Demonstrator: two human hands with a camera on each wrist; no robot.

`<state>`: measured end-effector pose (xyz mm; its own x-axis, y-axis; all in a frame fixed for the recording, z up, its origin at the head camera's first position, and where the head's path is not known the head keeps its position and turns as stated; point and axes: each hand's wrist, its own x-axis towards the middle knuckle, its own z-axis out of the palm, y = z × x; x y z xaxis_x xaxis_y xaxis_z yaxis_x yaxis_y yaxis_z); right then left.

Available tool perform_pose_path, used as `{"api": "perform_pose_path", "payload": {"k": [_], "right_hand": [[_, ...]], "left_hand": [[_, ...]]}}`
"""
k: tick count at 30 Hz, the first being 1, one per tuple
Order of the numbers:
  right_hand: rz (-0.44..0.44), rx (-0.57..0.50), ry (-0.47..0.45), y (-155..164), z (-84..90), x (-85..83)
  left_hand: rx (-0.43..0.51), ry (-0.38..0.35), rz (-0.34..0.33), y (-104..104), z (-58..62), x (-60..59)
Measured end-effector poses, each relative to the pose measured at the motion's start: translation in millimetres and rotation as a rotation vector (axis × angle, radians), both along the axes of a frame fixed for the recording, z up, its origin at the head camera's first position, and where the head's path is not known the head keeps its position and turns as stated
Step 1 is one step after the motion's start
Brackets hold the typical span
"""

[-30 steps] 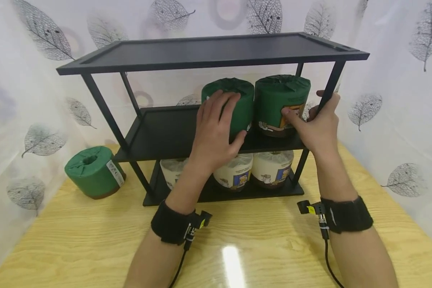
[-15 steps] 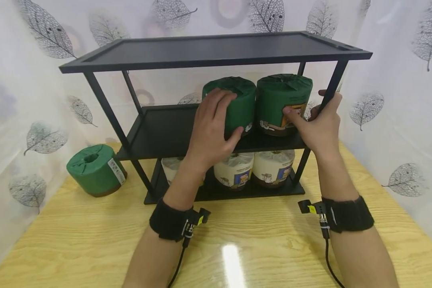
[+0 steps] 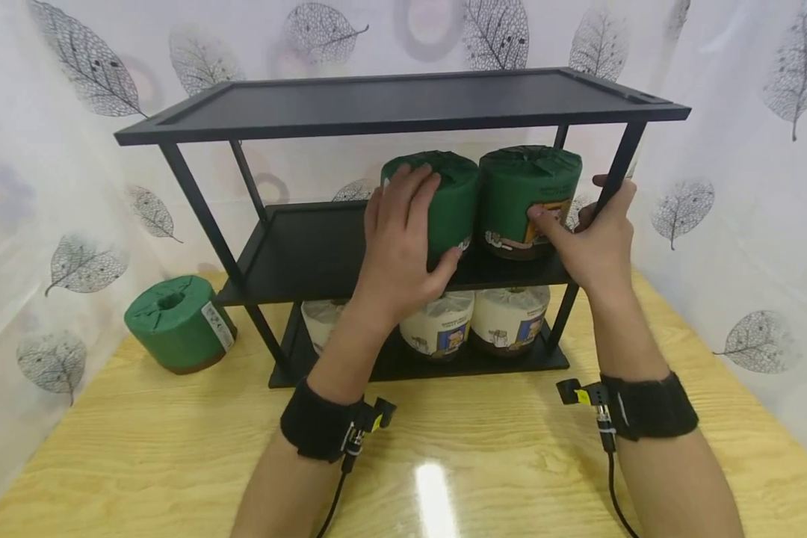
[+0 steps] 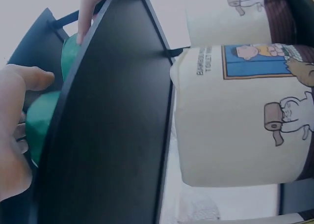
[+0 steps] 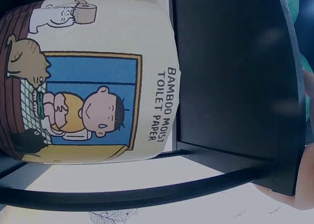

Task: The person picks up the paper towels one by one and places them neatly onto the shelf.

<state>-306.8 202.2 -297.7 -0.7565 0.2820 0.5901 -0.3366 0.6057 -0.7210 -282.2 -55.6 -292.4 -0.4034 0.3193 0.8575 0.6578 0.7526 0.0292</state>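
Two green-wrapped paper rolls stand side by side on the middle tier of a black shelf rack (image 3: pixel 309 258). My left hand (image 3: pixel 410 232) holds the left green roll (image 3: pixel 453 198), fingers spread over its front and thumb low on its side. My right hand (image 3: pixel 581 232) holds the right green roll (image 3: pixel 521 187), with the thumb on its label and the fingers at its right side by the rack's front right post (image 3: pixel 619 175). In the left wrist view the left hand (image 4: pixel 12 126) lies against green wrap (image 4: pixel 44 116) above the shelf edge (image 4: pixel 113 126).
Three white rolls with cartoon labels (image 3: pixel 511 317) (image 4: pixel 240 116) (image 5: pixel 88 81) stand on the bottom tier. Another green roll (image 3: pixel 175 321) sits on the wooden table (image 3: pixel 477 463) left of the rack. The top tier (image 3: pixel 390 101) and the middle tier's left half are bare. Leaf-print curtains close in the sides.
Almost nothing: both hands stay on the two green rolls. The left fingers shifted slightly on their roll, and the head view moved a little.
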Motion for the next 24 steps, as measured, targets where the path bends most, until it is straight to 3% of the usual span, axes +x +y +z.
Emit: {"api": "perform_pose_path", "payload": {"k": [5,8,16,24], "right_hand": [[0.0,0.002,0.012,-0.9,-2.7,0.2],[0.003,0.001,0.001,-1.5,-2.9,0.4],[0.007,-0.002,0.004,-2.4,-7.2,-0.9],[0.007,-0.011,0.028,-0.9,-1.8,-1.5]], "left_hand": [[-0.014,0.136,0.163,9.7,2.3,10.5],[-0.024,0.179,0.212,14.7,1.3,14.2],[-0.208,0.055,0.303,24.6,-14.3,11.6],[-0.168,0.036,0.239,23.8,-9.5,7.2]]}}
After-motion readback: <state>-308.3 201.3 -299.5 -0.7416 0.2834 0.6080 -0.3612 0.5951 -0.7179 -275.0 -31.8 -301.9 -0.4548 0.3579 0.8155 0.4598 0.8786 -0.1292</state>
